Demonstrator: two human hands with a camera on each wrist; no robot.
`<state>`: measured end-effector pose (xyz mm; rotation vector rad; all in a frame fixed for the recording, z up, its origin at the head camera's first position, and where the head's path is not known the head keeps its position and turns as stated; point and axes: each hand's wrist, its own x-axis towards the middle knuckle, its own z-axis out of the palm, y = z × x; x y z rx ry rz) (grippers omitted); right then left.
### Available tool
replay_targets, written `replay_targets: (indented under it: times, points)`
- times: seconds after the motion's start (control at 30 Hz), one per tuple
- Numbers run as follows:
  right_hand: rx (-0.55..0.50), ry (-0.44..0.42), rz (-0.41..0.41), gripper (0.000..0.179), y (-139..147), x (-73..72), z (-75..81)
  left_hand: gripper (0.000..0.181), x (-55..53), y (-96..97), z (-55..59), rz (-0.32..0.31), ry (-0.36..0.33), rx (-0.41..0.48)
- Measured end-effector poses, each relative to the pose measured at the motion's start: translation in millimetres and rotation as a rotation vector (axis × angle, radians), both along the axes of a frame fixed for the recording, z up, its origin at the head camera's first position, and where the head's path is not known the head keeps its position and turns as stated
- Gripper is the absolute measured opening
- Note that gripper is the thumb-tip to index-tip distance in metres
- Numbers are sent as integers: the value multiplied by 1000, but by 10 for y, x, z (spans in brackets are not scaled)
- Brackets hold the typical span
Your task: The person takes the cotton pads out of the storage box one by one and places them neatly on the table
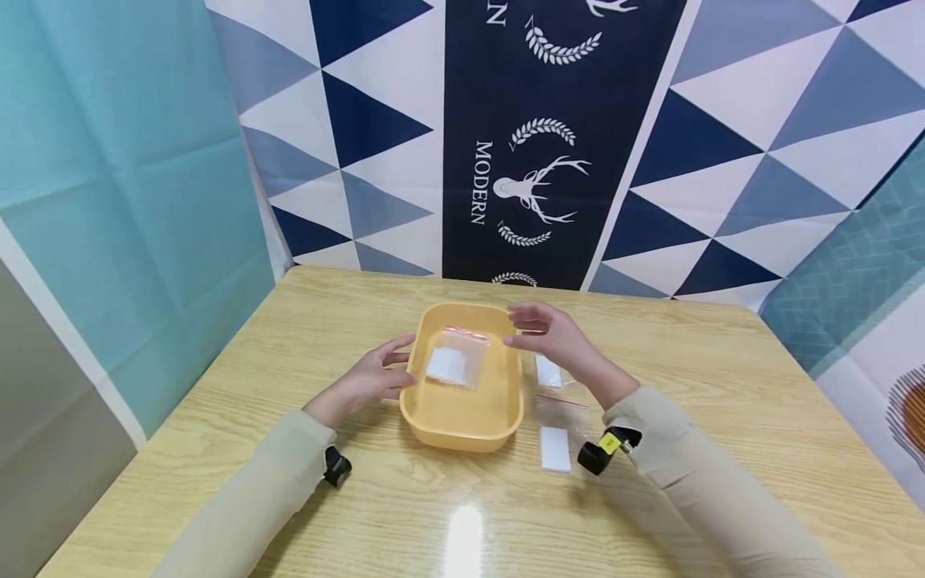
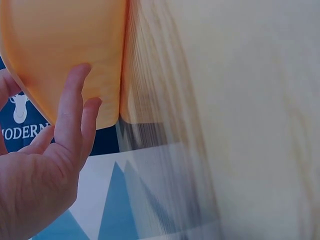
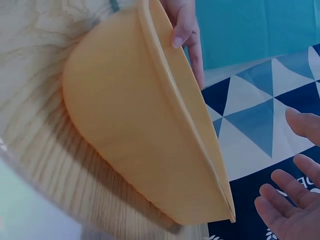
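Note:
A yellow plastic basin [image 1: 462, 417] sits on the table, holding a clear zip bag [image 1: 473, 361] with a white card-like block [image 1: 446, 365] in it. My left hand [image 1: 372, 377] grips the basin's left rim, thumb over the inside and fingers spread against the outer wall; the left wrist view shows those fingers [image 2: 75, 95] on the wall. Above the far right rim hovers my right hand [image 1: 549, 329], its fingers [image 3: 287, 192] parted and relaxed, apart from the basin in the right wrist view and holding nothing.
Right of the basin lie a white block [image 1: 555, 448] and another white piece [image 1: 548, 372], with clear zip bags [image 1: 571, 401] around them, partly under my right forearm. The wooden table [image 1: 347, 514] meets a patterned cloth backdrop [image 1: 390, 217] at its far edge.

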<state>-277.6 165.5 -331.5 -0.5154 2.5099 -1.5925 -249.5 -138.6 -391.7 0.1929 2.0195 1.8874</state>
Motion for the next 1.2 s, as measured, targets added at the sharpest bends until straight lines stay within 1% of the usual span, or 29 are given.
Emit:
replay_targets:
  times: [0.2, 0.33, 0.63, 0.77, 0.93, 1.2]
  points:
    - [8, -15, -23, 58, -158, -120, 25, 78, -1, -18, -16, -7, 3, -2]
    - [3, -6, -31, 57, -248, -171, 49, 79, -2, -22, -11, -7, 2, 8]
    - [-52, 3, -26, 58, -432, -263, 22, 78, 17, -20, 19, -9, -3, 16]
    - [-40, -7, -42, 58, -511, -295, 14, 78, 5, -23, 8, -16, 3, 15]
    - [-38, -28, -75, 55, -614, -368, -1, 78, -7, -25, 5, -23, 6, 17]
    - [-82, -59, -127, 54, -740, -476, -66, 77, -9, -16, 6, -37, 14, 17]
